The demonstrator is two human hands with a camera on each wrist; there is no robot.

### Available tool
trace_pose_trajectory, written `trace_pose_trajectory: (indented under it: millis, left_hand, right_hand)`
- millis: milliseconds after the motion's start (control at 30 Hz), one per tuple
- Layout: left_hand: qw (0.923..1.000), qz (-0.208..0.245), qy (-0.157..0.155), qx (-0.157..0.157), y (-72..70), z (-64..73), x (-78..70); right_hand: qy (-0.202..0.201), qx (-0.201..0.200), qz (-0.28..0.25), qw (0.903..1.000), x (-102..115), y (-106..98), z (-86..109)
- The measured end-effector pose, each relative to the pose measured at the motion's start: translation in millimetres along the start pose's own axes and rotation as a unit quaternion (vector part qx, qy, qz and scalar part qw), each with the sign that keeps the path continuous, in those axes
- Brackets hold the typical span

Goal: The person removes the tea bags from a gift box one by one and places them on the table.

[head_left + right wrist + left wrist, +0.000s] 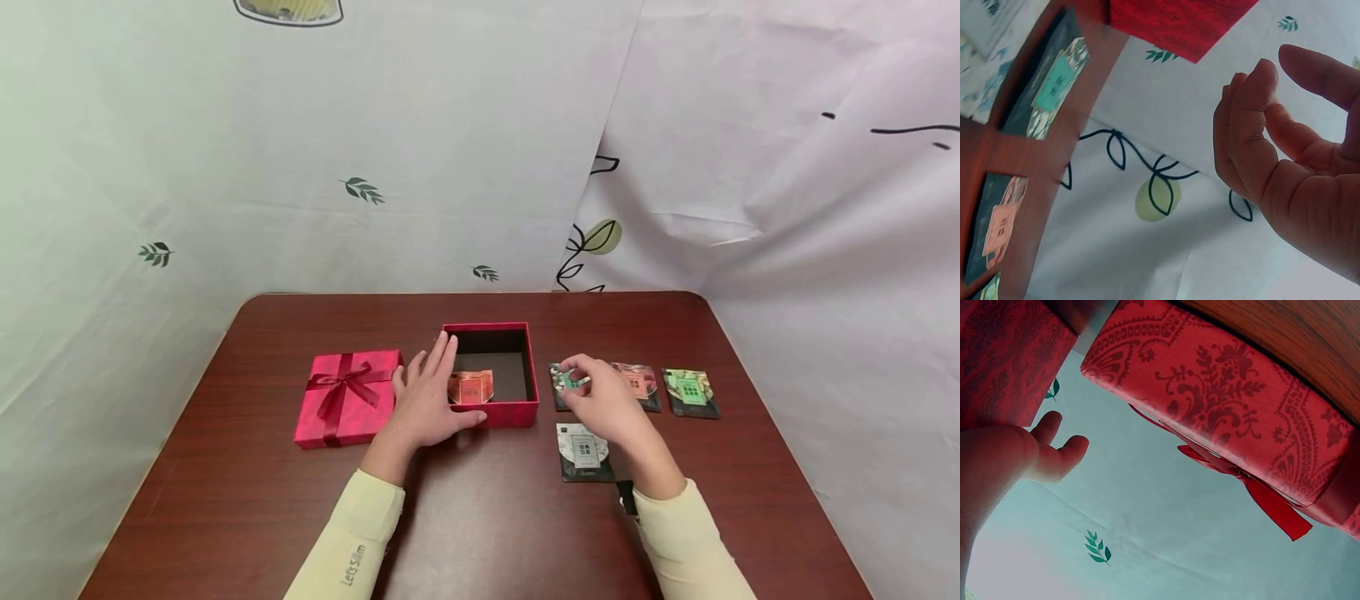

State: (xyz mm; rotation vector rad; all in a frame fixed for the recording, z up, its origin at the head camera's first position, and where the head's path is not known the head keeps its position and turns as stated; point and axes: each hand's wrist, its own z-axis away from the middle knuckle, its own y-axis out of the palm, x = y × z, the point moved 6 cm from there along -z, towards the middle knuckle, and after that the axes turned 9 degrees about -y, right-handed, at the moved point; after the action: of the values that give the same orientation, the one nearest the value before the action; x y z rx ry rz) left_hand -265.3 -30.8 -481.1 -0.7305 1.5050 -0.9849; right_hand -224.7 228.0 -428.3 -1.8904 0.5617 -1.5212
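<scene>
My left hand (429, 408) rests at the left wall of an uncovered red box (512, 415), fingers along its side and thumb by the front edge. Inside that box, at the front left, lies an orange-labelled sachet (472, 388). My right hand (603, 400) hovers over the sachets on the right, with thumb and fingers bent and a gap between their tips. Beneath its fingertips in the head view is a teal-labelled sachet (561, 383); the right wrist view shows that sachet (1054, 84) flat on the table. Nothing lies between those fingers.
Left of the box lies a red lid (315, 421) with a dark red ribbon bow (345, 383). A red-labelled sachet (647, 387) and a green-labelled sachet (691, 393) lie to the right, a white-and-black sachet (585, 452) nearer me. Behind the table (480, 525) hangs a white cloth (450, 150).
</scene>
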Motion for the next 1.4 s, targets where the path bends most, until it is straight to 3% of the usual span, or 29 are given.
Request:
trace_pose_trajectory:
  millis: [800, 1400]
  left_hand:
    - [1.0, 0.007, -0.003, -0.001, -0.2, 0.6, -0.4]
    - [0.9999, 0.009, -0.003, 0.002, -0.5, 0.0, -0.6]
  right_hand:
    - [-0.021, 0.014, -0.02, 0.9995, 34.6, 28.6, -33.9]
    - [-0.006, 0.073, -0.015, 0.9972, 46.1, 62.9, -52.9]
